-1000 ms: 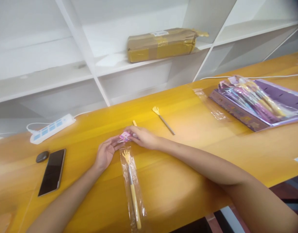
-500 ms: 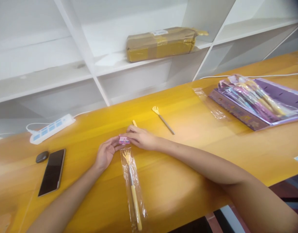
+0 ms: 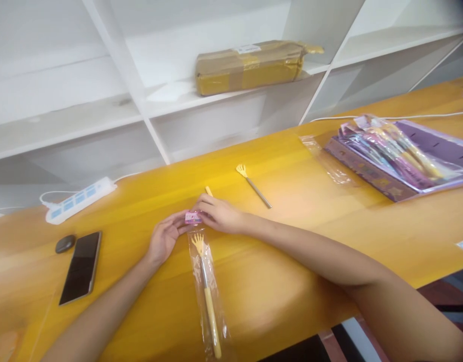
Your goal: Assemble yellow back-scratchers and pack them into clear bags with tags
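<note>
A yellow back scratcher (image 3: 210, 311) with a hand-shaped head lies inside a clear plastic bag (image 3: 223, 329). The bag's pink header card (image 3: 193, 217) is at its far end, between my two hands. My left hand (image 3: 164, 240) is closed on the card's left side. From the right, my right hand (image 3: 221, 216) has its fingers closed at the card's other edge. Just beyond my right hand a yellow stick end (image 3: 208, 190) shows, the remainder hidden. Farther right lies a second hand-shaped scratcher head on a metal rod (image 3: 258, 192).
A purple display box (image 3: 370, 173) holding several bagged scratchers stands at the right, beside an empty clear bag (image 3: 325, 161). At left are a phone (image 3: 80, 269), a black mouse (image 3: 65, 244) and a power strip (image 3: 82, 198). A taped parcel (image 3: 250, 70) sits on the shelf behind.
My right hand's fingers have shifted slightly along the header card, and more of the card shows. Otherwise the hands and objects stay in place.
</note>
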`<state>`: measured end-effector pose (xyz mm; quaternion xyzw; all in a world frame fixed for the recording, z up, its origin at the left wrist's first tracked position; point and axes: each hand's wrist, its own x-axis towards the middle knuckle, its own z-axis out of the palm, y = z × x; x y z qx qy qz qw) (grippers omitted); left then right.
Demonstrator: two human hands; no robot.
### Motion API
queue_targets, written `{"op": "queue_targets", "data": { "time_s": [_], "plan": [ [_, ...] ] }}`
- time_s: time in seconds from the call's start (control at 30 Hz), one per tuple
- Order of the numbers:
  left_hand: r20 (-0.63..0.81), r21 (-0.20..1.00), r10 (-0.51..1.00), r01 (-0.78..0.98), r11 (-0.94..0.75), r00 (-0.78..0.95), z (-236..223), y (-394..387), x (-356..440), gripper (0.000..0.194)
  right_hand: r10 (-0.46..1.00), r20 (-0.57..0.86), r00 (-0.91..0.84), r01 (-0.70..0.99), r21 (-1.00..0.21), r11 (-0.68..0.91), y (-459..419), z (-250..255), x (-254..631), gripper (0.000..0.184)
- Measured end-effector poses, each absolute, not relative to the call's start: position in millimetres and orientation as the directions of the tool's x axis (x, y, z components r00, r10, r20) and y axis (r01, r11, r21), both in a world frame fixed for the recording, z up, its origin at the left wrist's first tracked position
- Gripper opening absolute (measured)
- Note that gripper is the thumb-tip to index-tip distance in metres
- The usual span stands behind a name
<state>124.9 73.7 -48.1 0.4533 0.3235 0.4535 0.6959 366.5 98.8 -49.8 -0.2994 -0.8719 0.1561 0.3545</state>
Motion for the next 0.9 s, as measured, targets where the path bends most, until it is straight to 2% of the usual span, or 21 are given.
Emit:
{"op": "queue_targets", "data": {
  "time_s": [0.47, 0.7, 0.9],
  "plan": [
    [-0.075, 0.929, 0.94, -0.319, 0.187, 0.333, -51.7, 75.1, 122.7, 0.04, 0.61, 0.507, -0.609, 0.384, -0.485, 0.786, 96.8, -51.0, 368.8, 0.02],
    [-0.064, 0.928, 0.93, -0.321, 0.19, 0.363, -51.1, 74.5, 122.6, 0.042, 0.79, 0.428, -0.439, 0.454, -0.653, 0.606, 98.9, -48.0, 369.4, 0.032],
    [-0.035, 0.932, 0.918, -0.318, 0.173, 0.395, -50.3, 75.2, 122.0, 0.043, 0.791, 0.421, -0.444, 0.401, -0.696, 0.596, 101.9, -51.3, 368.0, 0.02]
  ]
}}
